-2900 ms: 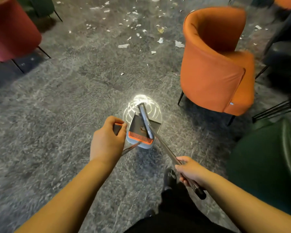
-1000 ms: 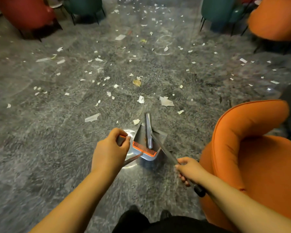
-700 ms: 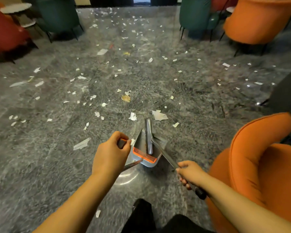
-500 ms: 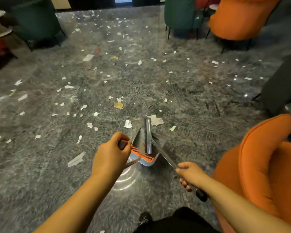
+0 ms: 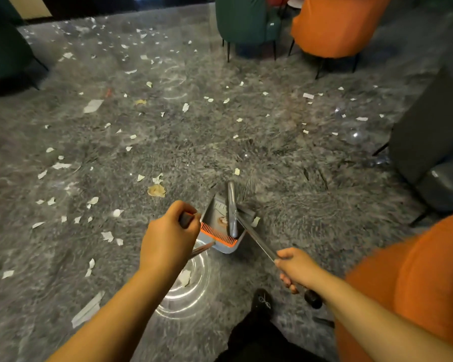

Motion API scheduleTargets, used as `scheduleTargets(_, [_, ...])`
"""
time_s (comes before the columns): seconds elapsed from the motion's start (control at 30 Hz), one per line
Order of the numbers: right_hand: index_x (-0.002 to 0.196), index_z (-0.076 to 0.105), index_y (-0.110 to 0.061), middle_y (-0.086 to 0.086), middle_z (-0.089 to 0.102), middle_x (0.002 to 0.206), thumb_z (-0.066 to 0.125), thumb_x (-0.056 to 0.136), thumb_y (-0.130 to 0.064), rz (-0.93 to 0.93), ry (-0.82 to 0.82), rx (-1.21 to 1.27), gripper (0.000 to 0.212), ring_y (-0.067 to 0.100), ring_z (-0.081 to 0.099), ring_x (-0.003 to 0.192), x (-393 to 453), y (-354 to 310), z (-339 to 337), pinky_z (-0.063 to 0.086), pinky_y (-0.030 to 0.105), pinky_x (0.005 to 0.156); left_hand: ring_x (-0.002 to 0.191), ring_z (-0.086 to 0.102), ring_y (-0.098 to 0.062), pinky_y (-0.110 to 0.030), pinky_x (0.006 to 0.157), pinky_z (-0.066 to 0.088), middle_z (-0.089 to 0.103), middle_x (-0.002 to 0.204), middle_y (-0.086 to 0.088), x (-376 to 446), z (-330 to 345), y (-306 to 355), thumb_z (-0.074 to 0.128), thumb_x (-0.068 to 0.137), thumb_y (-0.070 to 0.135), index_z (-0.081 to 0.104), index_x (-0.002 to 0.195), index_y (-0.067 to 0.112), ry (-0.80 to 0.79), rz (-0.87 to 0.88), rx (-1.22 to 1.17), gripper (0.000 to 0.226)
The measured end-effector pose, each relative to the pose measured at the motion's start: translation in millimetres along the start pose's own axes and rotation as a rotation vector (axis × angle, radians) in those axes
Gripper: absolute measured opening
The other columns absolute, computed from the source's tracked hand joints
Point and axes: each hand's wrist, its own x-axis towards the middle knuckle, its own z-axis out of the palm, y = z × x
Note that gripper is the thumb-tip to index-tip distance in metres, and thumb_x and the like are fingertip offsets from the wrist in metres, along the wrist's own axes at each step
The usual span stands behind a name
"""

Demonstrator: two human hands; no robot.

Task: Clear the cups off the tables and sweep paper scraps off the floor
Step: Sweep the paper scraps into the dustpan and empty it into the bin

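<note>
No lettering, number or brand reads clearly anywhere — only a faint white scrawl on the toe of the black shoe, too blurred to make out — and no signs show.

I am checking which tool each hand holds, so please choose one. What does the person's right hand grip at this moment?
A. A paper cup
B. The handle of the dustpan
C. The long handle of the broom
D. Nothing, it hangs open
C: the right hand is curled round the long metal broom handle, which runs down to the dustpan, while the left hand grips the dustpan's own handle.
</note>
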Motion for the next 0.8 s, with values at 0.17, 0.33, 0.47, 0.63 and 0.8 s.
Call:
scheduleTargets(0.17, [0.138,0.041,-0.006,0.010,0.048,0.062,0.049,0.099,-0.009,0.015,0.015,-0.001,0.040,0.016,0.041,0.044,52.2,-58.3,-45.1,0.033,0.019,0.033,0.059,0.054,-0.004,-0.027,0.054,0.042,0.062,0.064,0.011,82.0,25.9,42.9,0.065,0.085,0.035,0.057,0.082,0.037,-0.017,0.024,-0.004,0.009])
scheduleTargets(0.33, [0.134,0.047,-0.009,0.009,0.051,0.061,0.051,0.097,-0.011,0.034,0.083,0.049,0.037,0.014,0.043,0.040,103.0,-104.8,-81.7,0.035,0.019,0.036,0.062,0.059,-0.012,-0.034,0.057,0.050,0.064,0.064,0.009,153.3,45.1,77.4,0.067,0.084,0.033,0.059,0.085,0.036,-0.022,0.055,-0.041,0.009])
scheduleTargets(0.47, [0.137,0.044,-0.011,0.010,0.050,0.060,0.052,0.097,-0.011,0.049,0.126,0.144,0.041,0.014,0.042,0.039,148.3,-144.0,-100.0,0.034,0.019,0.035,0.063,0.059,-0.008,-0.033,0.059,0.050,0.063,0.063,0.013,223.9,62.4,100.0,0.068,0.084,0.031,0.058,0.085,0.037,-0.047,0.107,-0.064,0.011])
scheduleTargets(0.63, [0.138,0.043,-0.009,0.009,0.048,0.061,0.050,0.098,-0.009,0.055,0.170,0.204,0.041,0.015,0.041,0.043,203.8,-206.2,-125.5,0.032,0.018,0.034,0.062,0.060,-0.007,-0.032,0.057,0.051,0.065,0.065,0.010,322.3,87.4,127.2,0.068,0.084,0.035,0.059,0.083,0.039,-0.130,0.185,-0.060,0.010])
scheduleTargets(0.8, [0.135,0.046,-0.007,0.009,0.047,0.060,0.050,0.098,-0.008,0.079,0.235,0.284,0.037,0.015,0.041,0.042,242.0,-251.7,-148.0,0.034,0.020,0.036,0.066,0.064,-0.018,-0.036,0.060,0.053,0.067,0.068,0.005,407.9,108.3,162.8,0.068,0.084,0.034,0.061,0.086,0.035,-0.212,0.303,-0.037,0.008])
